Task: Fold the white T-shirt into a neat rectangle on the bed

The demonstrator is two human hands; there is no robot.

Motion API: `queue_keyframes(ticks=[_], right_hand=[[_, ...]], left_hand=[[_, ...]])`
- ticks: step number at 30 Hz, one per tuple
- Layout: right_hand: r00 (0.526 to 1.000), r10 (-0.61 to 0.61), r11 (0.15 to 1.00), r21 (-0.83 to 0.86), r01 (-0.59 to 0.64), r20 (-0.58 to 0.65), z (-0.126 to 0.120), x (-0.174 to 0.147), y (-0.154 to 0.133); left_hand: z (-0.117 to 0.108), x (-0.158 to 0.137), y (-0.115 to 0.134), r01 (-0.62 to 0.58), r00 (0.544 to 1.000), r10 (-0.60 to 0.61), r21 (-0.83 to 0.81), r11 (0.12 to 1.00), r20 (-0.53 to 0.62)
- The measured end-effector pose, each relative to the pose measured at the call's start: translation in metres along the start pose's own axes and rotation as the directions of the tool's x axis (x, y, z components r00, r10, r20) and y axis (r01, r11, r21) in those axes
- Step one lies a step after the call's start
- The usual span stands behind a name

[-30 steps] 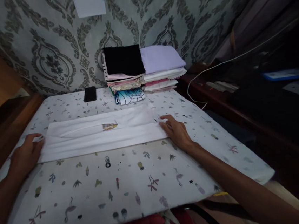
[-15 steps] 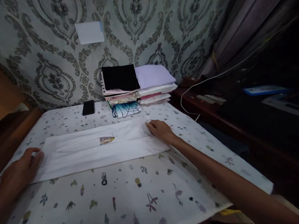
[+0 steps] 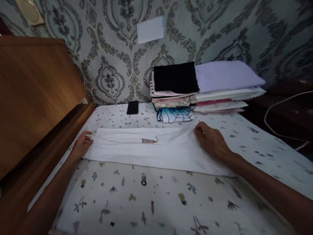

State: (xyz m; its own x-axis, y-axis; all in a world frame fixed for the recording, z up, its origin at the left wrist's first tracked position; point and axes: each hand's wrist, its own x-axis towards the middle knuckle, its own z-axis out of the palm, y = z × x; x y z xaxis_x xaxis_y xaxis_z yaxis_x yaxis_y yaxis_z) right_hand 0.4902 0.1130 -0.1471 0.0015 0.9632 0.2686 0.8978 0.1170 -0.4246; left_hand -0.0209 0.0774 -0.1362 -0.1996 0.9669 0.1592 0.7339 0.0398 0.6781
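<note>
white cloth (image 3: pixel 159 148), folded into a long strip, lies flat across the printed table cover (image 3: pixel 153 199), pinned at each end. left hand (image 3: pixel 82 144) rests open-fingered on its left edge and right hand (image 3: pixel 212 142) presses its right end, fingers loosely curled, keeping the fold taut. behind them sit stacked folded clothes (image 3: pixel 198 91) and a phone (image 3: pixel 132 107), by the wall.

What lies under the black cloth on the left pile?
Under the black cloth show edges of pink and pale folded clothes, then a web-print one. Their covered tops cannot be seen.
</note>
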Motion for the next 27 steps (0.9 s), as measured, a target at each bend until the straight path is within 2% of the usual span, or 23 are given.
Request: queue_keyframes(ticks=[3, 6, 9, 13, 15, 17, 20, 23, 25, 27], right_hand=[[0.993, 0.071, 0.994, -0.091, -0.063, 0.092, 0.002, 0.001, -0.001], [0.983, 0.134, 0.987, -0.109, -0.121, 0.123, 0.004, 0.005, 0.0], [0.975, 0.15, 0.982, -0.142, -0.127, 0.166, 0.003, 0.006, 0.0], [0.981, 0.093, 0.977, -0.205, -0.058, 0.169, -0.003, -0.004, -0.002], [0.986, 0.079, 0.967, -0.251, -0.041, 0.144, -0.007, -0.011, -0.006], [0.995, 0.03, 0.952, -0.305, 0.0, 0.093, -0.009, -0.019, -0.014], [0.984, -0.163, 0.928, -0.327, 0.177, 0.069, -0.007, -0.031, -0.027], [0.919, -0.342, 0.894, -0.234, 0.383, 0.196, 0.005, -0.047, -0.03], [0.886, -0.365, 0.889, -0.175, 0.423, 0.286, 0.013, -0.059, -0.023], [0.888, -0.329, 0.904, -0.164, 0.394, 0.321, 0.018, -0.069, -0.012]], left_hand=[[0.002, 0.001, -0.005, -0.01, 1.0, 0.01, 0.032, 0.999, 0.003], [0.003, 0.001, -0.008, -0.025, 1.0, 0.024, 0.068, 0.997, 0.019], [0.002, -0.001, -0.008, -0.064, 0.997, 0.054, 0.217, 0.974, 0.052], [0.0, -0.009, -0.005, -0.12, 0.991, 0.074, 0.484, 0.867, 0.114], [0.0, -0.014, 0.0, -0.124, 0.991, 0.073, 0.586, 0.801, 0.109], [0.002, -0.019, 0.007, -0.164, 0.986, 0.135, 0.663, 0.73, 0.095], [0.013, -0.023, 0.018, -0.322, 0.941, 0.307, 0.637, 0.7, 0.138], [0.03, -0.028, 0.021, -0.519, 0.854, 0.404, 0.483, 0.705, 0.328], [0.039, -0.033, 0.017, -0.573, 0.803, 0.383, 0.418, 0.705, 0.456], [0.042, -0.037, 0.011, -0.565, 0.794, 0.334, 0.413, 0.714, 0.507]])
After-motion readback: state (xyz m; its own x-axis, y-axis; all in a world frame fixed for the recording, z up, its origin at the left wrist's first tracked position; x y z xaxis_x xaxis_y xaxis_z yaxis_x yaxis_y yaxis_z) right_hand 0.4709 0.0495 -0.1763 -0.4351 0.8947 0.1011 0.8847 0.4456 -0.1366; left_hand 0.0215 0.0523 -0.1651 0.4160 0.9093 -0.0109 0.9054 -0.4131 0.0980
